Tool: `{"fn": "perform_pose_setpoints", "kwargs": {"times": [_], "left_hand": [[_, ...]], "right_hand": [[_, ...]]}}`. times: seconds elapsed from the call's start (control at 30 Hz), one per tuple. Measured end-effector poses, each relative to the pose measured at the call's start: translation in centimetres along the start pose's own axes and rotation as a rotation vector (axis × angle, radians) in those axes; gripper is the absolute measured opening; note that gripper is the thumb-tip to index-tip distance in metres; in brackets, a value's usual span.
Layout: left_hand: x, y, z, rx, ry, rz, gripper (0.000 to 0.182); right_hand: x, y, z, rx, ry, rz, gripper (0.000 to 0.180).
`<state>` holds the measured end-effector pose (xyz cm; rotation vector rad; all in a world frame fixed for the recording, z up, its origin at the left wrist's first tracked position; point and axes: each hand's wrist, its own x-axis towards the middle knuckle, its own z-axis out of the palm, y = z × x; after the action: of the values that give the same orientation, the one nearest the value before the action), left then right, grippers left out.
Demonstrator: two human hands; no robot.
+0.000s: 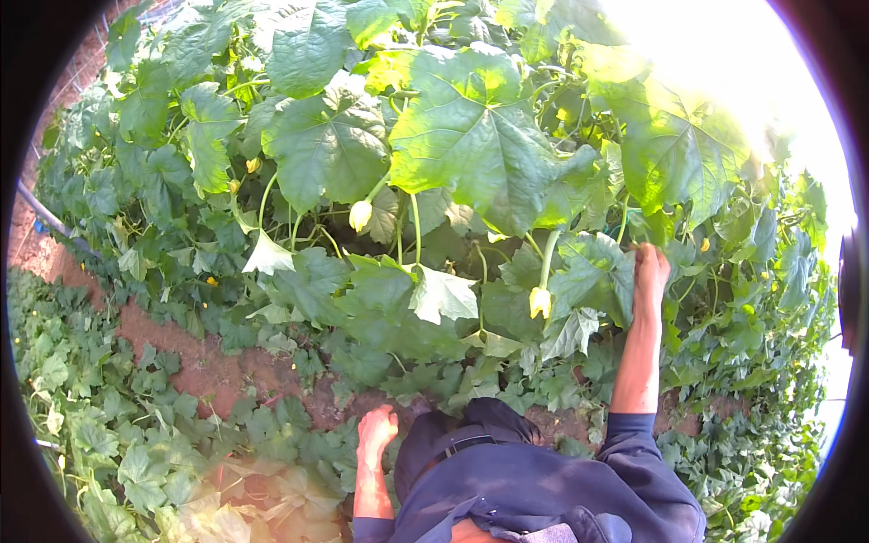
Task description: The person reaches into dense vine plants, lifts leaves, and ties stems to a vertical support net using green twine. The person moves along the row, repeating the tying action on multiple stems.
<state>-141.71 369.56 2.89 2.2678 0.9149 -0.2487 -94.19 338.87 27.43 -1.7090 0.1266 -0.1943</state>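
My right hand (650, 268) is stretched forward into the vine, fingers bent in at the right edge of a broad lobed leaf (596, 273). Foliage and the back of the hand hide whether the fingertips pinch anything. Left of that leaf, a closed yellow flower bud (540, 303) hangs on a thick green stalk. Another pale yellow bud (360, 215) hangs farther left, under the large leaves. My left hand (377, 427) is low at my side with its fingers curled, apart from the vine; its palm is turned out of sight.
A dense wall of large-leaved climbing vine (475, 136) rises in front of me. Reddish bare soil (217, 373) runs along its foot. Low leafy plants (102, 434) grow at the left, and a dark hose or pipe (51, 218) curves at the far left. Strong glare washes out the upper right.
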Motion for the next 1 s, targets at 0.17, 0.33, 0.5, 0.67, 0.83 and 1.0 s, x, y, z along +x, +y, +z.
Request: {"fn": "perform_pose_setpoints", "kwargs": {"times": [0.17, 0.33, 0.5, 0.67, 0.83, 1.0], "left_hand": [[-1.5, -2.7, -0.1, 0.001, -0.07, -0.077, 0.037], [-2.8, -4.0, 0.0, -0.009, -0.08, -0.143, 0.037], [-4.0, -3.1, -1.1, -0.093, 0.06, -0.163, 0.035], [-3.4, -0.7, -5.5, -0.152, 0.263, -0.118, 0.031], [-0.8, 3.5, -12.3, -0.179, 0.442, 0.036, 0.03], [2.9, 10.6, -19.3, -0.26, 0.549, 0.348, 0.027]], "right_hand": [[-6.6, -4.3, 0.3, -0.272, 0.347, -0.621, 0.028], [-12.0, -10.7, 6.7, -0.097, 0.179, -1.172, 0.042], [-17.6, -13.2, 15.0, -0.106, -0.556, -1.234, 0.054], [-19.1, -13.3, 23.2, -0.095, -0.667, -0.814, 0.047], [-15.3, -14.1, 25.0, 0.019, -0.38, -0.837, 0.055], [-13.4, -13.7, 24.7, 0.036, -0.363, -0.854, 0.056]]}}
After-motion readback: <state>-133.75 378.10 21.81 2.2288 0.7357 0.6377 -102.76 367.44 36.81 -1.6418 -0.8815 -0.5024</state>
